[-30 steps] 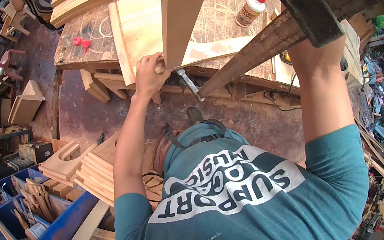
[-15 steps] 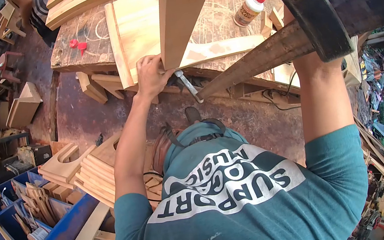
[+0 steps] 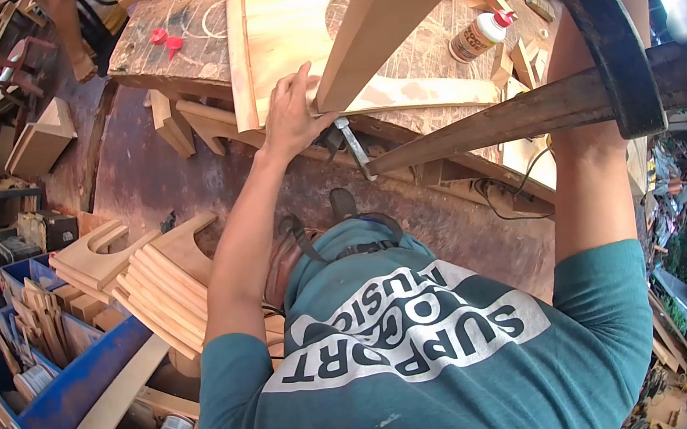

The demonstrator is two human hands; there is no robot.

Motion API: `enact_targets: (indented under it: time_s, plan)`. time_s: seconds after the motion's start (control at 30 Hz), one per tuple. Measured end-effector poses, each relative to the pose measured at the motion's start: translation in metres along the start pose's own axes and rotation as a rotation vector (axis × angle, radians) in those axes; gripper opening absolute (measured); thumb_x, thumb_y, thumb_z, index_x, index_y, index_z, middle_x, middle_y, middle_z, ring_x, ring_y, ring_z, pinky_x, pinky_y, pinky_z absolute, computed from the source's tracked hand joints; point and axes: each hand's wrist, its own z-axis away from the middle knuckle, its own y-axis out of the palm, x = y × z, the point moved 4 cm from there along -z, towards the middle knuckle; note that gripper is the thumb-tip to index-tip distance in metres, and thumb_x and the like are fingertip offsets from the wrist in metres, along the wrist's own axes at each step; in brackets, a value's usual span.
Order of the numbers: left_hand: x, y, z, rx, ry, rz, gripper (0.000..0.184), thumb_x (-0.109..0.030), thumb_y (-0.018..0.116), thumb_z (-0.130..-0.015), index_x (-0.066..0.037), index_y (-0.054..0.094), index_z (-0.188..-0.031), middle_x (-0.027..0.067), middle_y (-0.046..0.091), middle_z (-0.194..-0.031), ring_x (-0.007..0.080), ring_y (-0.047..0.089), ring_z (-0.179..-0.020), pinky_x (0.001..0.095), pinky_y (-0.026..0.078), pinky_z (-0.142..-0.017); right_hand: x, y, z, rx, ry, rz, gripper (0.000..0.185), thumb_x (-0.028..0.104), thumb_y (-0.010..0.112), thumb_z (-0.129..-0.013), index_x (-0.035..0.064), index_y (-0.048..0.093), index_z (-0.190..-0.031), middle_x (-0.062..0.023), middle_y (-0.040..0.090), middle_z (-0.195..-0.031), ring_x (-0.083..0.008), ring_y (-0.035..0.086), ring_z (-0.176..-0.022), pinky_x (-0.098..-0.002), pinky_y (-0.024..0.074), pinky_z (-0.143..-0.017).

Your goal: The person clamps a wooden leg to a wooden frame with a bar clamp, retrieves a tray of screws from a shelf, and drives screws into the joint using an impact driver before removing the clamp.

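My left hand (image 3: 292, 117) is at the near edge of a pale wooden panel (image 3: 272, 34) with a curved cutout. Its fingers and thumb close around the lower end of a thick wooden post (image 3: 394, 16) that rises toward the camera. Just right of the thumb is a metal piece (image 3: 356, 149) at the end of a long dark wooden bar (image 3: 498, 122). A black curved piece (image 3: 589, 18) crosses that bar at the upper right. My right forearm (image 3: 594, 195) reaches up behind both; the right hand itself is out of sight.
A glue bottle (image 3: 477, 36) and wood offcuts (image 3: 525, 59) lie on the workbench (image 3: 160, 60), with red caps (image 3: 167, 41) at left. Cut wooden parts (image 3: 159, 286) are stacked beside a blue divided bin (image 3: 77, 392). Another person's arm (image 3: 68, 34) shows at upper left.
The view has shifted, so the bench appears higher and further right. More of the panel's cutout shows. My left hand's fingers have lifted slightly but stay at the post's lower end.
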Motion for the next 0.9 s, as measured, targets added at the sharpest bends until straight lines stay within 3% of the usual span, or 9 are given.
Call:
enact_targets:
  time_s: [0.13, 0.23, 0.43, 0.53, 0.63, 0.73, 0.8, 0.87, 0.9]
  plan:
    - [-0.009, -0.008, 0.008, -0.058, 0.025, -0.170, 0.085, -0.027, 0.094, -0.067, 0.000, 0.055, -0.137, 0.0198, 0.053, -0.143, 0.0411, 0.039, -0.139, 0.0507, 0.036, -0.116, 0.004, 0.012, -0.001, 0.018, -0.001, -0.006, 0.029, 0.030, 0.055, -0.106, 0.0033, 0.057, -0.118, -0.0064, 0.061, -0.100, -0.0169, 0.059, -0.087, -0.0318, 0.0506, -0.077]
    - [-0.010, -0.012, 0.019, 0.026, 0.032, -0.288, 0.083, -0.028, 0.094, -0.067, 0.000, 0.056, -0.135, 0.0216, 0.045, -0.150, 0.0437, 0.035, -0.142, 0.0513, 0.035, -0.118, 0.003, 0.009, 0.007, 0.016, -0.005, 0.002, 0.029, 0.029, 0.055, -0.106, 0.0032, 0.057, -0.119, -0.0066, 0.061, -0.101, -0.0171, 0.060, -0.087, -0.0318, 0.0506, -0.077]
    - [-0.013, -0.025, 0.018, -0.012, -0.090, -0.046, 0.085, -0.032, 0.095, -0.066, 0.000, 0.057, -0.135, 0.0222, 0.046, -0.149, 0.0407, 0.038, -0.142, 0.0499, 0.037, -0.116, 0.011, -0.007, 0.013, 0.003, -0.017, 0.017, 0.029, 0.029, 0.055, -0.106, 0.0030, 0.057, -0.119, -0.0068, 0.061, -0.102, -0.0173, 0.060, -0.089, -0.0319, 0.0507, -0.078]
    - [-0.053, -0.066, -0.008, -0.183, -0.032, 0.100, 0.082, -0.035, 0.094, -0.070, 0.001, 0.057, -0.134, 0.0221, 0.052, -0.143, 0.0356, 0.049, -0.134, 0.0457, 0.043, -0.111, 0.014, -0.019, 0.012, -0.007, -0.027, 0.040, 0.029, 0.029, 0.054, -0.106, 0.0029, 0.057, -0.120, -0.0070, 0.061, -0.103, -0.0175, 0.060, -0.089, -0.0319, 0.0507, -0.078]
    - [-0.115, -0.119, -0.047, -0.407, 0.160, 0.386, 0.083, -0.042, 0.092, -0.072, 0.003, 0.057, -0.133, 0.0203, 0.060, -0.132, 0.0309, 0.058, -0.124, 0.0413, 0.048, -0.105, 0.010, -0.027, 0.010, -0.019, -0.038, 0.043, 0.029, 0.029, 0.054, -0.106, 0.0027, 0.057, -0.120, -0.0071, 0.062, -0.103, -0.0176, 0.060, -0.090, -0.0319, 0.0507, -0.079]
    - [-0.171, -0.130, -0.030, -0.298, 0.284, 0.427, 0.084, -0.046, 0.091, -0.073, 0.004, 0.057, -0.130, 0.0186, 0.063, -0.124, 0.0290, 0.064, -0.114, 0.0395, 0.052, -0.098, 0.017, -0.020, 0.011, -0.019, -0.072, 0.041, 0.030, 0.028, 0.054, -0.106, 0.0026, 0.056, -0.121, -0.0073, 0.062, -0.104, -0.0177, 0.060, -0.090, -0.0320, 0.0508, -0.079]
    - [-0.210, -0.100, -0.016, -0.139, 0.328, 0.434, 0.083, -0.047, 0.090, -0.074, 0.005, 0.057, -0.130, 0.0192, 0.065, -0.119, 0.0303, 0.066, -0.108, 0.0408, 0.054, -0.093, 0.010, -0.033, -0.001, -0.019, -0.092, 0.035, 0.030, 0.028, 0.054, -0.107, 0.0025, 0.056, -0.121, -0.0074, 0.062, -0.104, -0.0178, 0.060, -0.091, -0.0320, 0.0508, -0.080]
    - [-0.237, -0.068, -0.014, -0.187, 0.286, 0.488, 0.072, -0.028, 0.089, -0.076, 0.000, 0.056, -0.133, 0.0174, 0.064, -0.123, 0.0250, 0.064, -0.115, 0.0403, 0.050, -0.098, 0.011, -0.022, 0.012, -0.013, -0.087, 0.021, 0.030, 0.028, 0.054, -0.107, 0.0025, 0.056, -0.121, -0.0075, 0.062, -0.105, -0.0179, 0.060, -0.091, -0.0320, 0.0508, -0.080]
    - [-0.239, -0.045, -0.015, -0.178, 0.226, 0.550, 0.070, -0.028, 0.088, -0.077, 0.000, 0.056, -0.133, 0.0169, 0.067, -0.116, 0.0236, 0.067, -0.107, 0.0385, 0.053, -0.092, 0.009, -0.018, 0.014, -0.004, -0.082, 0.014, 0.030, 0.028, 0.054, -0.107, 0.0024, 0.056, -0.121, -0.0075, 0.062, -0.105, -0.0180, 0.060, -0.091, -0.0320, 0.0508, -0.080]
